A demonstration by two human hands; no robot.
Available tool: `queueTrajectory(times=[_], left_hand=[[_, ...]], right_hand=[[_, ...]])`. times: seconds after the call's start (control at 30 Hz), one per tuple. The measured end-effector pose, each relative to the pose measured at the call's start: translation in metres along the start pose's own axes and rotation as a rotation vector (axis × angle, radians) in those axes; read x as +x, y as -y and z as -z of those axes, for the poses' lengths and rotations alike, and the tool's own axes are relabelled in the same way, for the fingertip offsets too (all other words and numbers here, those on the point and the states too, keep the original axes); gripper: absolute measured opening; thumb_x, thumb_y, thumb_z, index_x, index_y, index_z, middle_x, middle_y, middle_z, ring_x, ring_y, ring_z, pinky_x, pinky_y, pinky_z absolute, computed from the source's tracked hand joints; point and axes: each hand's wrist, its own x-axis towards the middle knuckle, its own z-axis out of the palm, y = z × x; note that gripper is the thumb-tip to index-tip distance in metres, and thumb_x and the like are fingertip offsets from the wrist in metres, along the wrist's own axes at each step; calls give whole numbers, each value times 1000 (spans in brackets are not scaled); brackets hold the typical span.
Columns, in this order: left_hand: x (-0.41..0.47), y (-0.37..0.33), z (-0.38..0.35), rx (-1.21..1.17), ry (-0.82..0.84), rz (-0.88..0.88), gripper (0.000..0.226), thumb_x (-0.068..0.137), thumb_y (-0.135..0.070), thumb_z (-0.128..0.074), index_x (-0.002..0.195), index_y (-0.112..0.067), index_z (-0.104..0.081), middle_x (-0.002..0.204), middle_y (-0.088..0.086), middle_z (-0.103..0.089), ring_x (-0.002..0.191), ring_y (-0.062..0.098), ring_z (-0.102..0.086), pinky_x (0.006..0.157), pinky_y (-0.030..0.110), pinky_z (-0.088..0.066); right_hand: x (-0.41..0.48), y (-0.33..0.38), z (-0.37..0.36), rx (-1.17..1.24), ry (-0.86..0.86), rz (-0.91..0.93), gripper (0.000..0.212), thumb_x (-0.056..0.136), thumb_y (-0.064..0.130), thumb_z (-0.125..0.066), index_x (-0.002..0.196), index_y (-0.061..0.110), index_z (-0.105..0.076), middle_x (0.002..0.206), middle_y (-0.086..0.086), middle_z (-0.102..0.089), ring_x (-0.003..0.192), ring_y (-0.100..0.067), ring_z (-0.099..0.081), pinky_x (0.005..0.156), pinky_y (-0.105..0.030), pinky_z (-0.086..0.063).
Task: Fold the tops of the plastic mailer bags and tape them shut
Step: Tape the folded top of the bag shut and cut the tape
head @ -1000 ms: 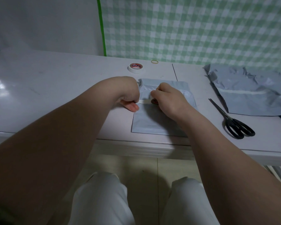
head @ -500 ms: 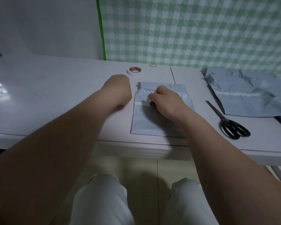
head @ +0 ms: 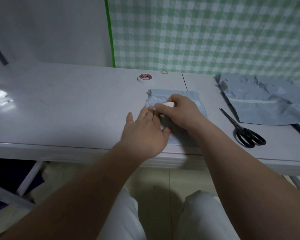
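A grey-blue mailer bag [head: 175, 94] lies flat on the white table [head: 76, 110] in front of me, its top folded over. My right hand [head: 180, 114] rests on the bag's middle and grips a white tape roll [head: 169, 104], which shows between its fingers. My left hand [head: 145, 134] lies with fingers straight and spread at the bag's left edge, its fingertips touching my right hand's. The hands hide the fold line and any tape strip.
A second tape roll [head: 145, 78] and a yellow rubber band [head: 164, 72] lie behind the bag. Black scissors [head: 246, 133] lie to the right, beside a crumpled pile of mailer bags [head: 267, 104]. A checked cloth hangs behind the table.
My left hand has uncurled and come back from the left to lie flat at the bag's left edge. My right hand stays on the bag with the roll.
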Motion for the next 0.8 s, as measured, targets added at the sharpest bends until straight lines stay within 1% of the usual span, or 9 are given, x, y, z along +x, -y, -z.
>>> queueTrajectory(times=[0.1, 0.23, 0.27, 0.33, 0.4, 0.53, 0.63, 0.7, 0.8], left_hand=[[-2, -1, 4, 35, 26, -3, 67, 98, -52, -16, 153, -17, 3, 161, -1, 3, 147, 16, 7, 117, 50, 3], [-2, -2, 6, 71, 28, -9, 68, 98, -52, -15, 152, -14, 3, 161, 1, 3, 147, 17, 7, 117, 48, 5], [-2, -3, 6, 84, 25, -14, 69, 98, -51, -15, 152, -13, 3, 161, 2, 3, 147, 17, 8, 117, 47, 5], [0, -3, 7, 91, 19, -27, 69, 98, -50, -16, 152, -10, 1, 161, 4, 1, 147, 19, 6, 118, 44, 5], [1, -2, 7, 70, 16, -44, 70, 98, -49, -17, 152, -9, 0, 161, 7, -2, 147, 20, 1, 118, 42, 2], [-2, -1, 7, 75, 37, -37, 69, 99, -50, -16, 152, -10, 1, 161, 7, 1, 147, 19, 2, 119, 45, 0], [-2, -1, 7, 99, 37, -30, 68, 98, -52, -14, 152, -13, 1, 161, 5, 3, 147, 17, 3, 118, 48, 0], [-2, -1, 7, 92, 37, -25, 68, 98, -53, -14, 152, -15, 2, 161, 3, 4, 147, 16, 4, 118, 49, 0], [-2, -1, 7, 91, 46, -22, 69, 98, -54, -14, 153, -16, 3, 161, 1, 6, 147, 15, 4, 117, 50, 0]], right_hand=[[-2, -9, 2, 160, -37, -39, 42, 74, 46, -75, 80, 6, -62, 70, -4, -60, 65, -14, -51, 60, -25, -40], [0, -11, 4, 90, -117, -4, 52, 70, 50, -76, 80, 0, -65, 75, -16, -67, 65, -15, -53, 60, -26, -41], [0, -11, 3, 47, -155, 20, 54, 69, 51, -76, 78, -1, -64, 70, -14, -65, 62, -15, -52, 57, -24, -39], [0, -10, 3, -11, -212, 65, 51, 68, 51, -77, 71, 2, -61, 58, -4, -55, 55, -11, -46, 50, -16, -34], [2, -11, 1, -14, -223, 94, 42, 67, 45, -80, 67, 11, -58, 56, 3, -52, 52, -5, -44, 52, -14, -36], [4, -18, 4, 47, -215, 59, 27, 68, 33, -83, 76, 14, -66, 70, 3, -65, 62, -6, -55, 57, -11, -38], [3, -22, 6, 100, -198, 35, 14, 76, 25, -77, 86, 16, -74, 82, 0, -72, 72, -7, -61, 66, -18, -43], [4, -22, 4, 98, -207, 40, 13, 83, 22, -70, 92, 15, -76, 88, -2, -74, 78, -9, -63, 72, -21, -45], [3, -21, 0, 91, -240, 78, 20, 88, 16, -61, 104, 14, -73, 96, -1, -73, 88, -13, -66, 87, -27, -50]])
